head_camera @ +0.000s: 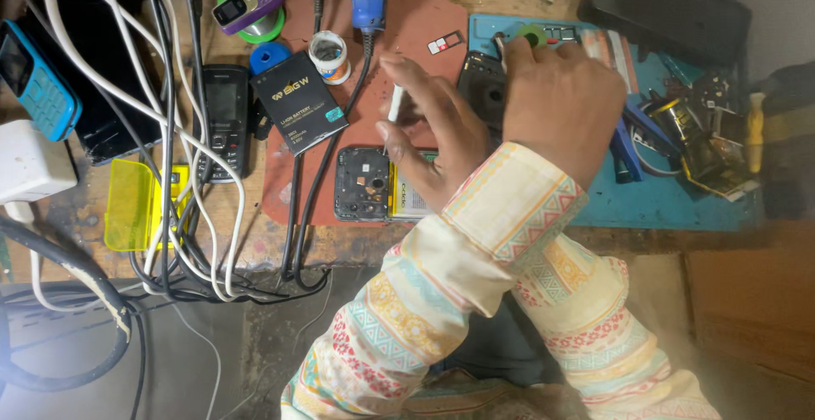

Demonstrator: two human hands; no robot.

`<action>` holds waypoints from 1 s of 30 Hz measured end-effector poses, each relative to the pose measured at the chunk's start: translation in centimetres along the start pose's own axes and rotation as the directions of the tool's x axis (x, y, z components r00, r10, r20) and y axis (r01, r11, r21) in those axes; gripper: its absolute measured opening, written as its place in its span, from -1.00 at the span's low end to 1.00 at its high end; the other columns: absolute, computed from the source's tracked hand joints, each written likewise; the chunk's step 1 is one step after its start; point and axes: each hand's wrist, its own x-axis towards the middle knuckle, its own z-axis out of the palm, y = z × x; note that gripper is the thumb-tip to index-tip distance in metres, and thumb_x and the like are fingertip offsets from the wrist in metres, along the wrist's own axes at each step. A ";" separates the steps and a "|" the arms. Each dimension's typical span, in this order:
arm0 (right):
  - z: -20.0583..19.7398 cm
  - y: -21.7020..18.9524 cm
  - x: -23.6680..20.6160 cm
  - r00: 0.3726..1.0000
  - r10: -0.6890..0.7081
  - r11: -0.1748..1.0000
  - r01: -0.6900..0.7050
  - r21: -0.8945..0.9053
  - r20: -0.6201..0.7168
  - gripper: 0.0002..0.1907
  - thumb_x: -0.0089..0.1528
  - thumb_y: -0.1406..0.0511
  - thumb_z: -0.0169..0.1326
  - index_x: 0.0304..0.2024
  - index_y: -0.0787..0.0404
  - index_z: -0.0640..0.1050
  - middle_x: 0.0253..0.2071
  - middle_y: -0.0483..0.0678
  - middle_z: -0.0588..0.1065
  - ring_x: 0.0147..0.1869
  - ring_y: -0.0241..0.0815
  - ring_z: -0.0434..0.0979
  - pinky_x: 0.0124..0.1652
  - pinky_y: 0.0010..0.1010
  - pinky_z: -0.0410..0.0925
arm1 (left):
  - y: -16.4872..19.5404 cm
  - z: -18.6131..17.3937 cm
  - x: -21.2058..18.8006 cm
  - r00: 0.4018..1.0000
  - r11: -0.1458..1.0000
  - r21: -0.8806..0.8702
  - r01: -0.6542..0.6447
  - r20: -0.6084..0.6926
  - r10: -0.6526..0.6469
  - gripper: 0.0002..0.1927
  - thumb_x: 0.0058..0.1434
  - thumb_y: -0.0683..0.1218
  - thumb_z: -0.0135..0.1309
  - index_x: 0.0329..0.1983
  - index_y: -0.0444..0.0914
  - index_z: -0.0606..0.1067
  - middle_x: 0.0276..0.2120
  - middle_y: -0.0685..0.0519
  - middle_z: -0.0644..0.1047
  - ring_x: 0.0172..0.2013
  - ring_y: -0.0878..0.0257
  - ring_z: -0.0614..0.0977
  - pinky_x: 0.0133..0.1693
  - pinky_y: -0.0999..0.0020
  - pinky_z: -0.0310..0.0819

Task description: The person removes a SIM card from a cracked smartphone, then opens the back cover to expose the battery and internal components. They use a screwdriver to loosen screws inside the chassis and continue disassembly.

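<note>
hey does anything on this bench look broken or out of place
Yes. The smartphone under the left hand lies face down with its back cover off, camera area and battery exposed. The right hand crosses over toward a dark phone shell. White and black cables sprawl tangled across the bench's left side.

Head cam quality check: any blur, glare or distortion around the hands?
Head view: left hand and the small white piece it pinches are motion-smeared; right hand sharper; opened phone fairly crisp; bright glare at the lower left edge; cables bow from wide-angle distortion.
</note>
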 end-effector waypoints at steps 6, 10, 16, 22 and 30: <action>-0.2 1.6 -1.0 0.999 0.041 0.998 -0.042 0.053 0.026 -0.38 0.37 0.41 0.26 0.41 0.21 0.29 0.03 0.01 0.50 0.05 -0.17 0.60 0.11 -0.42 0.48 | 1.3 2.0 0.1 0.989 0.996 -0.092 -0.006 0.144 0.019 -0.88 0.18 -0.12 0.11 -0.24 -0.08 0.61 -0.51 0.07 0.64 -0.38 0.11 0.68 -0.02 0.00 0.33; -0.1 1.4 -0.7 0.998 -0.070 0.994 0.070 0.081 0.001 -0.42 0.40 0.46 0.13 0.40 0.25 0.22 0.23 0.10 0.41 0.15 -0.16 0.60 0.15 -0.42 0.46 | 0.7 -0.1 -0.2 1.000 0.986 -0.164 0.005 0.031 0.000 -0.89 0.06 -0.09 0.12 -0.55 -0.03 0.59 -0.49 0.07 0.63 -0.36 0.15 0.67 -0.12 0.10 0.34; -1.2 0.5 -0.3 0.996 -0.051 0.998 0.049 0.028 0.077 -0.38 0.43 0.44 0.09 0.49 0.22 0.19 0.24 -0.04 0.46 0.10 -0.25 0.63 0.13 -0.46 0.50 | -0.6 -5.4 -3.2 0.986 0.971 -0.229 -0.072 -0.163 0.035 -0.96 0.18 -0.10 0.15 -0.30 -0.11 0.59 -0.42 0.15 0.58 -0.33 0.24 0.62 -0.16 0.20 0.33; -0.8 1.0 -0.4 0.988 -0.152 0.988 0.152 0.005 -0.007 -0.34 0.36 0.44 0.15 0.44 0.17 0.17 0.33 0.09 0.35 0.25 -0.15 0.54 0.22 -0.40 0.44 | -9.8 -10.0 -9.1 0.922 0.898 -0.438 -0.036 -0.361 -0.139 -0.72 0.30 -0.10 0.33 0.04 -0.18 0.58 -0.31 0.15 0.56 -0.31 0.27 0.55 -0.26 0.30 0.32; -0.8 1.4 -1.2 0.996 0.065 0.963 -0.076 0.257 0.053 -0.36 0.47 0.53 0.07 0.49 0.13 0.11 0.10 0.03 0.55 0.20 -0.19 0.67 0.18 -0.48 0.54 | -16.1 -8.8 -14.8 0.864 0.880 -0.304 0.366 -0.241 -0.442 -0.80 0.33 -0.21 0.36 0.00 -0.26 0.65 -0.46 0.08 0.48 -0.43 0.28 0.46 -0.31 0.36 0.30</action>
